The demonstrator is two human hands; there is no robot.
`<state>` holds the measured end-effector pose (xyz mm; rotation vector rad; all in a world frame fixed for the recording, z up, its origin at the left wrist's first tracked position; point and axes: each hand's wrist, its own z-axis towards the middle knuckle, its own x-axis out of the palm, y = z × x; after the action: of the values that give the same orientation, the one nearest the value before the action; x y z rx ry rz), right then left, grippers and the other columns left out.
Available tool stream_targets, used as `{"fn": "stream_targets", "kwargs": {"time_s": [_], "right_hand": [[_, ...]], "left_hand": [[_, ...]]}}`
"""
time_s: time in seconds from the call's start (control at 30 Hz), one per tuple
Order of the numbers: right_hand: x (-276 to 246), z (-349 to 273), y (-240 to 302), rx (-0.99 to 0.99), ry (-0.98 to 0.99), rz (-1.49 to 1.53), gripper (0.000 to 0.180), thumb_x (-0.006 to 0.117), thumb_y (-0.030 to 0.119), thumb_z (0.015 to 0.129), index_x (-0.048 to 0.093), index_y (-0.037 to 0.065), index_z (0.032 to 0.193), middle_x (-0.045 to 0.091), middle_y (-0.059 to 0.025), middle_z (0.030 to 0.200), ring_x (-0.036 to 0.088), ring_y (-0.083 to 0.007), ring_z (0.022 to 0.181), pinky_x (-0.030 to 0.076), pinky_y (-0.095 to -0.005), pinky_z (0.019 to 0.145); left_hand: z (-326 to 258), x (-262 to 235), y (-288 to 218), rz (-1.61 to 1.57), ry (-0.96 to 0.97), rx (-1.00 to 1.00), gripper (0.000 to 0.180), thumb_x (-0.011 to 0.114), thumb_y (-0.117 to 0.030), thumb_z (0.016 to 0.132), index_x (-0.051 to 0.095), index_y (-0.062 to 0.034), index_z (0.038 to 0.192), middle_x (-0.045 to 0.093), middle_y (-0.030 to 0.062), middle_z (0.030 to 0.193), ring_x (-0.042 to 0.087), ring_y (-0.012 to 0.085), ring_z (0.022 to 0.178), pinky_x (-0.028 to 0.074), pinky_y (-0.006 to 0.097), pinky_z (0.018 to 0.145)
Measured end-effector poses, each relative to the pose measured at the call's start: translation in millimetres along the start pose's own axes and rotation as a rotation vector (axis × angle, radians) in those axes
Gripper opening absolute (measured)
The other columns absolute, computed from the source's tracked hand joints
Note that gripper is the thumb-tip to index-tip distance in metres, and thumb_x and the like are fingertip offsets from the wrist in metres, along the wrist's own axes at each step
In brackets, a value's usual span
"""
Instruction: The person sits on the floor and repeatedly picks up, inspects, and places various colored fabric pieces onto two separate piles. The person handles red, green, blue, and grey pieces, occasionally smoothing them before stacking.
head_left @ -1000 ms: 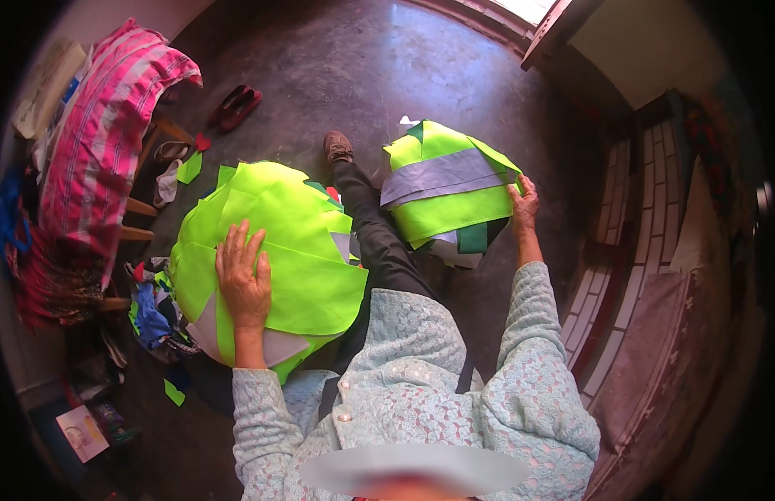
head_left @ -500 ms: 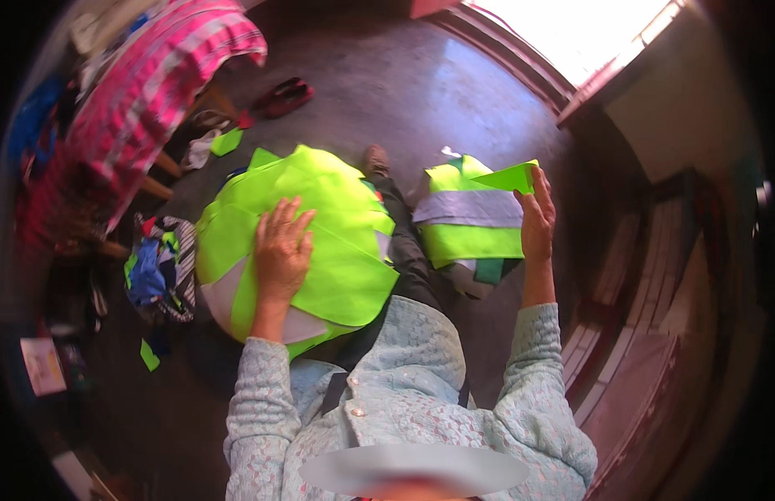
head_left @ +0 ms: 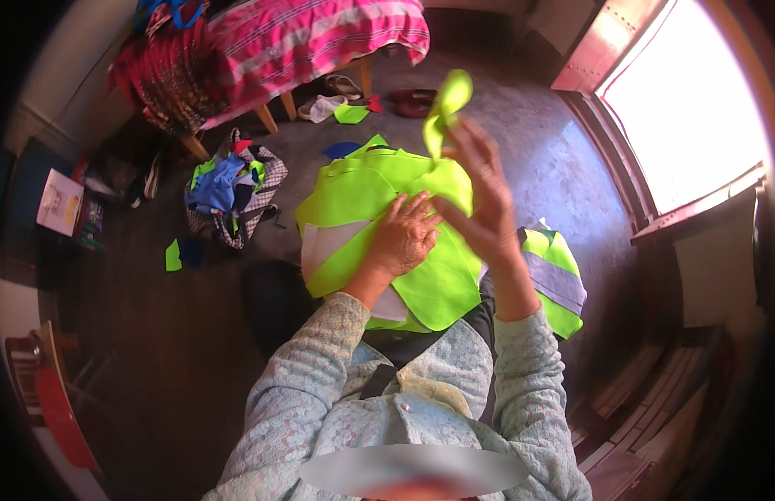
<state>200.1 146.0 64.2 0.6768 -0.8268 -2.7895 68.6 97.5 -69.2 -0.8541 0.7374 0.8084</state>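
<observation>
A bulky round heap of neon yellow-green fabric pieces with grey parts rests in front of my lap. My left hand lies flat on top of it, fingers stretched. My right hand is raised over the heap's right side, its thumb apart from the fingers. Just beyond those fingertips a curled neon yellow-green fabric scrap is blurred by motion; whether a finger still touches it I cannot tell. To the right, a smaller yellow-green bundle with a grey band sits on the floor, partly behind my right arm.
At the left, a checked bag holds mixed cloth scraps. A lone green scrap lies on the floor near it. Shoes stand by a table with a pink striped cover. A bright doorway opens at the right.
My view has turned right. My right hand has swung left from above the smaller bundle to over the heap, and the scrap it held has left its grip or nearly so. My left hand stays on the heap.
</observation>
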Motion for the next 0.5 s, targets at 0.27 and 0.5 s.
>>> {"fn": "stream_targets", "kwargs": {"time_s": [0.27,0.5], "right_hand": [[52.6,-70.7,3.1,0.147,0.518,-0.169,0.068,0.069,0.011,0.066,0.052,-0.002,0.130,0.044,-0.0177,0.141,0.042,-0.0391,0.129,0.033,-0.0458,0.108],[59.3,-72.3,3.1,0.136,0.416,-0.133,0.067,0.068,0.010,0.066,0.051,-0.004,0.129,0.043,-0.0178,0.142,0.041,-0.0388,0.129,0.032,-0.0460,0.108]], "left_hand": [[-11.9,25.2,10.8,0.075,0.050,0.080,0.049,0.050,-0.033,0.095,0.043,-0.0228,0.142,0.029,0.0035,0.155,0.022,0.0209,0.145,0.011,0.045,0.118],[-11.7,24.6,10.0,0.076,-0.041,0.103,0.046,0.055,-0.028,0.092,0.050,-0.0202,0.137,0.036,0.0059,0.151,0.029,0.0231,0.142,0.020,0.045,0.115]]}}
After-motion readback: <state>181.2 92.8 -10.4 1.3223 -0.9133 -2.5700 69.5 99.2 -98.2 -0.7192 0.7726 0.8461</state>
